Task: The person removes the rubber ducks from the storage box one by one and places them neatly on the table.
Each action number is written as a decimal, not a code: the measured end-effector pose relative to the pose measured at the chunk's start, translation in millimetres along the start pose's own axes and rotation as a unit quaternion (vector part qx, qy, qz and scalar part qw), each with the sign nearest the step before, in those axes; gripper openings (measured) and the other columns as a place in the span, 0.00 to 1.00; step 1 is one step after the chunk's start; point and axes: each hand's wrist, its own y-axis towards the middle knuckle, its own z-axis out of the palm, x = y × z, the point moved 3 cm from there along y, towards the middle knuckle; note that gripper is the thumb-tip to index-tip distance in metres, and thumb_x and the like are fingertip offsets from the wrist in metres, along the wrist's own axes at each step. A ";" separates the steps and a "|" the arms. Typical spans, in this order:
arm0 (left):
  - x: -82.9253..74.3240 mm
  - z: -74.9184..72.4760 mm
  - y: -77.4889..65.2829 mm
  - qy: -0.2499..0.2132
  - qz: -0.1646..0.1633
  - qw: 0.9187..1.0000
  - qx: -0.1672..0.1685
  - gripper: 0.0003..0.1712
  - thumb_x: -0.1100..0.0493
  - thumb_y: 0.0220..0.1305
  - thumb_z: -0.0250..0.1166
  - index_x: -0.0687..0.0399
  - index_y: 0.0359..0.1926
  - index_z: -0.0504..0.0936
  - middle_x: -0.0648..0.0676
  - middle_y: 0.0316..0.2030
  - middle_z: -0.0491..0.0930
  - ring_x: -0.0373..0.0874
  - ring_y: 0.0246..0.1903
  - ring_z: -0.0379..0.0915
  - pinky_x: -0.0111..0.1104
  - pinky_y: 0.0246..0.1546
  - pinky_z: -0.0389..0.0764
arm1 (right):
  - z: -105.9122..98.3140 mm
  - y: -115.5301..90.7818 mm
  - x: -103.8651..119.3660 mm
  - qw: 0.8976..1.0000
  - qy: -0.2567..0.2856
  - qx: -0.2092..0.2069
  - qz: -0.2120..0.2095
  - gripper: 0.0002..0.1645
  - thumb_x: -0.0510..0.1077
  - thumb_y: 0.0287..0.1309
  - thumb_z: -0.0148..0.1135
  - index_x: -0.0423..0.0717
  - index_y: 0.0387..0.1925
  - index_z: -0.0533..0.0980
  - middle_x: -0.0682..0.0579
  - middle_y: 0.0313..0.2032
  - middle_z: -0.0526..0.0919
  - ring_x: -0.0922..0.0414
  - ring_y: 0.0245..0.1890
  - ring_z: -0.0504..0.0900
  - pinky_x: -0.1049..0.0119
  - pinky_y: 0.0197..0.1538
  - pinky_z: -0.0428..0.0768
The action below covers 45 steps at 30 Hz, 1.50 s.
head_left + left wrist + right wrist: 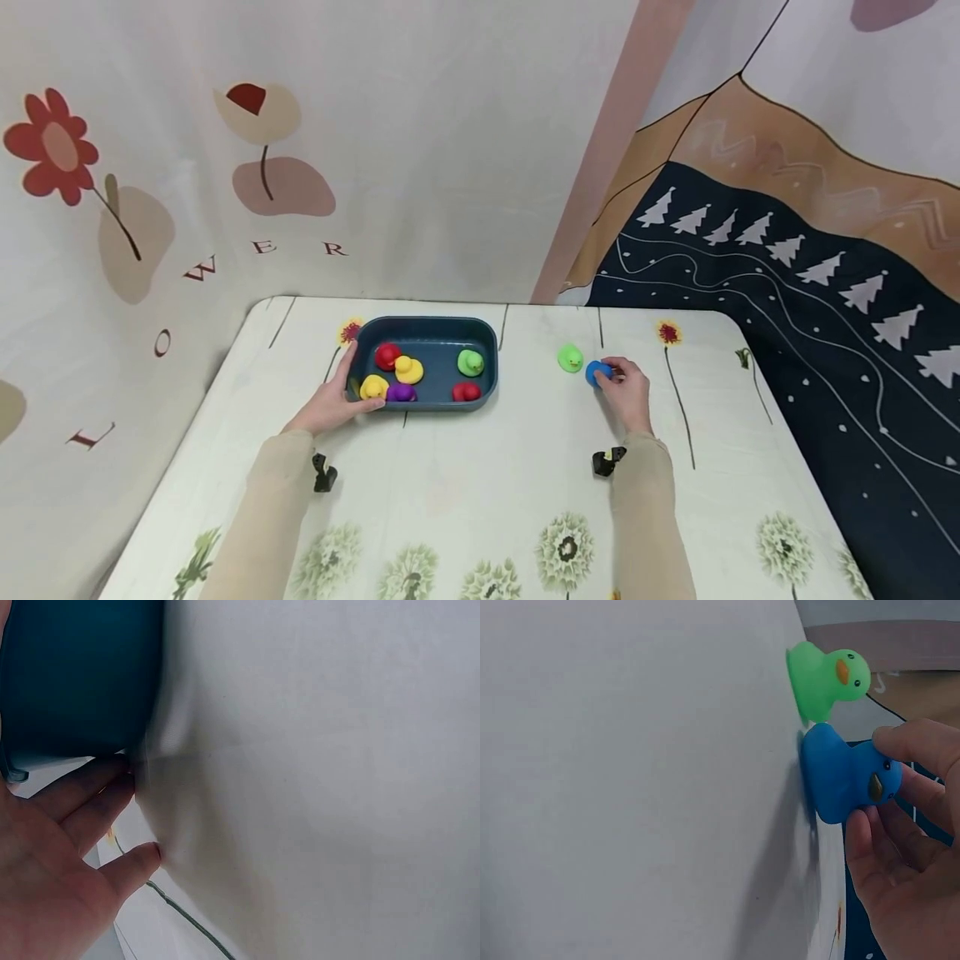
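My right hand (pixel 628 395) pinches a blue rubber duck (pixel 836 776) by its head between thumb and fingers, with the base close to the tabletop. Just beside it a light green rubber duck (pixel 570 358) sits on the table, its orange beak showing in the right wrist view. On the other side, my left hand (pixel 337 400) holds the near left corner of a dark blue tray (pixel 435 328), thumb along the front rim and fingers against the left end. Inside lie red (pixel 387 356), yellow (pixel 408 369), purple (pixel 401 392) and green (pixel 470 362) ducks.
A white cloth with printed flowers covers the table (pixel 480 483). Behind it hangs a pale printed curtain (pixel 420 167), and to the right a dark cloth with white trees (pixel 825 350). A small black camera mount (pixel 607 461) sits at the right wrist.
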 end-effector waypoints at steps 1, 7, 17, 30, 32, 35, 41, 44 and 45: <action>0.3 -0.3 -0.1 -0.001 0.000 1.000 0.000 0.67 0.41 0.56 0.70 0.39 0.76 0.25 0.67 0.74 0.38 0.75 0.66 0.47 0.67 0.58 0.55 | 1.0 1.3 0.3 1.000 -0.003 -0.001 -0.002 0.16 0.36 0.59 0.65 0.33 0.48 0.78 0.37 0.45 0.78 0.46 0.43 0.76 0.62 0.44 0.76; 1.2 -1.2 -0.9 -0.001 0.000 1.000 0.001 0.67 0.41 0.57 0.70 0.38 0.75 0.25 0.65 0.74 0.37 0.74 0.66 0.47 0.67 0.59 0.55 | 4.0 10.3 1.6 1.000 -0.013 -0.005 -0.012 0.15 0.37 0.59 0.65 0.33 0.47 0.78 0.38 0.44 0.78 0.46 0.42 0.77 0.61 0.42 0.76; -2.3 -1.3 -3.0 0.006 -0.003 1.000 0.000 0.66 0.42 0.58 0.70 0.39 0.75 0.25 0.68 0.73 0.39 0.75 0.64 0.51 0.66 0.58 0.57 | -0.7 26.6 0.1 1.000 -0.026 -0.009 -0.004 0.16 0.37 0.60 0.64 0.33 0.49 0.77 0.38 0.44 0.77 0.46 0.43 0.76 0.57 0.45 0.75; -2.6 -1.3 -3.1 0.004 0.003 1.000 -0.003 0.66 0.42 0.58 0.70 0.40 0.76 0.26 0.69 0.73 0.40 0.75 0.64 0.50 0.66 0.58 0.56 | 4.8 21.8 -6.0 1.000 -0.007 -0.021 0.009 0.17 0.39 0.60 0.65 0.34 0.48 0.77 0.39 0.42 0.78 0.51 0.39 0.76 0.73 0.38 0.72; -2.5 -1.3 -3.2 0.006 0.002 1.000 -0.004 0.66 0.42 0.57 0.70 0.40 0.76 0.26 0.70 0.73 0.41 0.76 0.64 0.51 0.66 0.58 0.57 | 4.3 22.4 -5.9 1.000 -0.007 -0.017 0.010 0.17 0.39 0.61 0.65 0.33 0.49 0.76 0.38 0.42 0.77 0.50 0.40 0.75 0.71 0.39 0.72; -1.6 -0.8 -2.6 0.007 0.001 1.000 -0.004 0.66 0.42 0.58 0.69 0.39 0.76 0.26 0.70 0.73 0.41 0.76 0.64 0.51 0.66 0.58 0.57 | 2.5 23.9 -4.9 1.000 -0.015 0.001 0.009 0.18 0.39 0.61 0.64 0.33 0.50 0.75 0.38 0.43 0.76 0.49 0.41 0.74 0.66 0.41 0.74; -0.3 -0.3 -2.5 0.002 0.000 1.000 -0.004 0.66 0.42 0.58 0.69 0.38 0.76 0.26 0.69 0.73 0.40 0.76 0.64 0.50 0.66 0.58 0.57 | -4.0 27.2 1.1 0.998 -0.014 0.053 -0.009 0.20 0.39 0.62 0.64 0.32 0.52 0.74 0.35 0.49 0.74 0.44 0.47 0.74 0.53 0.51 0.76; 0.7 -0.4 -1.9 0.004 -0.002 1.000 -0.003 0.66 0.41 0.57 0.69 0.38 0.75 0.25 0.68 0.73 0.40 0.76 0.64 0.50 0.66 0.58 0.57 | -6.2 26.0 6.4 0.998 -0.017 0.061 -0.023 0.21 0.38 0.61 0.64 0.31 0.52 0.74 0.35 0.50 0.74 0.42 0.49 0.74 0.51 0.53 0.76; 1.0 -0.4 -1.7 0.004 -0.004 1.000 -0.002 0.66 0.41 0.57 0.69 0.37 0.75 0.25 0.68 0.73 0.39 0.76 0.64 0.50 0.66 0.58 0.57 | -6.6 25.5 8.7 0.997 -0.022 0.060 -0.031 0.21 0.38 0.60 0.65 0.30 0.52 0.74 0.34 0.50 0.74 0.41 0.50 0.73 0.51 0.53 0.76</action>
